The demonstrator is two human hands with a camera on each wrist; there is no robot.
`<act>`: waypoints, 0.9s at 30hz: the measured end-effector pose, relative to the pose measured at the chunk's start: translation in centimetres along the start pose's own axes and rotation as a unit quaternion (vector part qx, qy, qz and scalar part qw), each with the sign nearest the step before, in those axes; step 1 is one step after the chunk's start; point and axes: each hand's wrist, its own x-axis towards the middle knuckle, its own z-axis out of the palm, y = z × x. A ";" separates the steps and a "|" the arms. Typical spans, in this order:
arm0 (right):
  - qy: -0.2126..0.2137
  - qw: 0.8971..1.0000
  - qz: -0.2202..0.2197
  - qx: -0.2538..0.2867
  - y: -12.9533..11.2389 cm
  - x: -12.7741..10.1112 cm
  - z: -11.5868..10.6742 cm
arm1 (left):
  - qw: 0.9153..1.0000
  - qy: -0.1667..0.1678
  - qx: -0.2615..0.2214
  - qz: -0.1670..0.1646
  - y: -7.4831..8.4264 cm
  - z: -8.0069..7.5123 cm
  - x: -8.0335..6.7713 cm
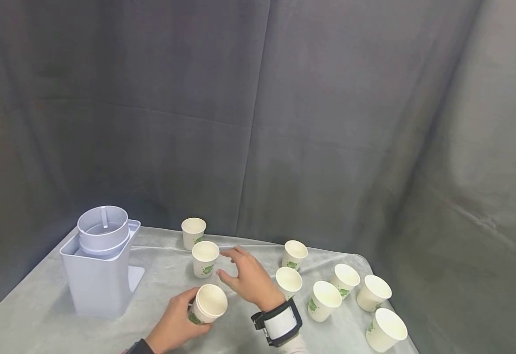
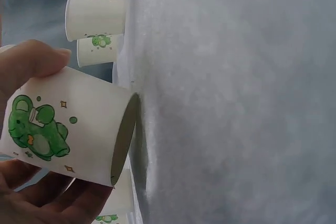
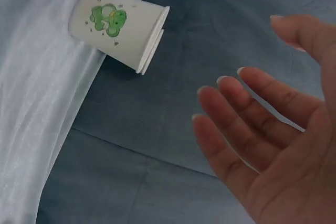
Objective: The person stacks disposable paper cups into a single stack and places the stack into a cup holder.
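Observation:
Near the front middle of the table, my left hand [image 1: 175, 318] grips a small stack of white paper cups [image 1: 208, 307], whose doubled rim shows in the head view. A green cartoon animal is printed on the outer paper cup [image 2: 79, 124] in the left wrist view, with thumb and fingers on opposite sides. My right hand [image 1: 252, 281] hovers to the right of another paper cup [image 1: 205, 260], fingers apart and holding nothing. In the right wrist view its fingers [image 3: 247, 124] are loosely bent. Behind that cup stands one more paper cup [image 1: 193, 233].
At the left stands a pale grey square container [image 1: 94, 290] with a round cylinder [image 1: 103, 236] in its top. Several upright paper cups [image 1: 324, 301] are spread over the right side of the grey cloth-covered table [image 1: 28, 305]. A dark curtain [image 1: 187, 123] hangs behind.

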 end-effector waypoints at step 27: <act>-0.147 0.988 -0.009 -0.035 3.3 9.2 6.6 | 0.999 0.001 0.002 0.036 -0.7 0.2 0.1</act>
